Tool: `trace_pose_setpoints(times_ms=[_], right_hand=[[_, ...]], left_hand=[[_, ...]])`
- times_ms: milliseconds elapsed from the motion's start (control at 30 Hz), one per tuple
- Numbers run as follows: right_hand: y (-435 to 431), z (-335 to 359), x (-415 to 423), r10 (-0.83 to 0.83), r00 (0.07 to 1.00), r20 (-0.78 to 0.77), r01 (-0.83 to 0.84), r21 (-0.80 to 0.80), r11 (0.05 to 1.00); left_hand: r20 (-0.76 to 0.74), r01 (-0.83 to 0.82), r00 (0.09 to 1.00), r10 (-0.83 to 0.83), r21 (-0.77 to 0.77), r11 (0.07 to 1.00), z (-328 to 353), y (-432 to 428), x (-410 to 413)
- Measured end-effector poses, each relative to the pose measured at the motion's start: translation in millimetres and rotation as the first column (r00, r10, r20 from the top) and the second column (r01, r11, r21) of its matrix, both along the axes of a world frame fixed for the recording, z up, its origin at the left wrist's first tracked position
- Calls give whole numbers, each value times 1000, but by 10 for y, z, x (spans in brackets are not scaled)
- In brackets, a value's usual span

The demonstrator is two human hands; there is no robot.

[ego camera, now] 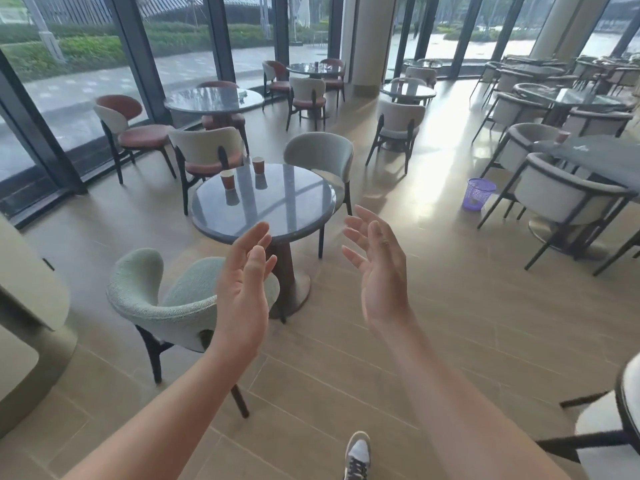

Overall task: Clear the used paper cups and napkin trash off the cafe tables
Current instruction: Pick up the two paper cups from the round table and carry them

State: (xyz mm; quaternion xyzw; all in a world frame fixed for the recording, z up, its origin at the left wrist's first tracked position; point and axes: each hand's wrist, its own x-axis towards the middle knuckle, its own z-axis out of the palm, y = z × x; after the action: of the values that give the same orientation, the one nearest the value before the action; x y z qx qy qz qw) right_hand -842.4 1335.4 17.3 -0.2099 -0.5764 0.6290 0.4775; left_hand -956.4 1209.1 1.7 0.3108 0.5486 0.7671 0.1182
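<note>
Round grey table [277, 209] right in front of me has two brown paper cups on it, both upright, near the far-left edge. The left paper cup [227, 180] is by the rim, the right paper cup [258, 165] a bit further back, not touching. The dark table [602, 161] on my right has a third paper cup [562, 136] and a small white scrap [581, 148], can't tell what it is. A purple mesh wastebasket [479, 194] sits on the floor [311, 375] between the two tables.

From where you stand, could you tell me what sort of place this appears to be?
Most likely a cafe seating area: many small round tables ringed by upholstered chairs, two paper cups standing on the nearest table, and tall windows looking onto greenery.
</note>
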Motion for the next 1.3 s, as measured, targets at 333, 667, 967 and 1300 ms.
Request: trace_pose_setpoints(times_ms=[333, 667, 967, 1300], right_hand=[[2206, 22, -993, 85, 996, 41, -86, 9, 996], [3520, -182, -2134, 179, 980, 87, -179, -9, 984], [4497, -397, -3901, 243, 961, 131, -245, -4, 970], [5035, -448, -5587, 341, 923, 179, -341, -32, 940]], left_hand=[[60, -136, 989, 135, 15, 991, 36, 2067, -915], [80, -211, 974, 212, -13, 977, -114, 3255, -1949], [89, -293, 952, 293, -21, 956, -432, 4194, -3616], [104, -380, 917, 385, -65, 923, -621, 4717, -5068]])
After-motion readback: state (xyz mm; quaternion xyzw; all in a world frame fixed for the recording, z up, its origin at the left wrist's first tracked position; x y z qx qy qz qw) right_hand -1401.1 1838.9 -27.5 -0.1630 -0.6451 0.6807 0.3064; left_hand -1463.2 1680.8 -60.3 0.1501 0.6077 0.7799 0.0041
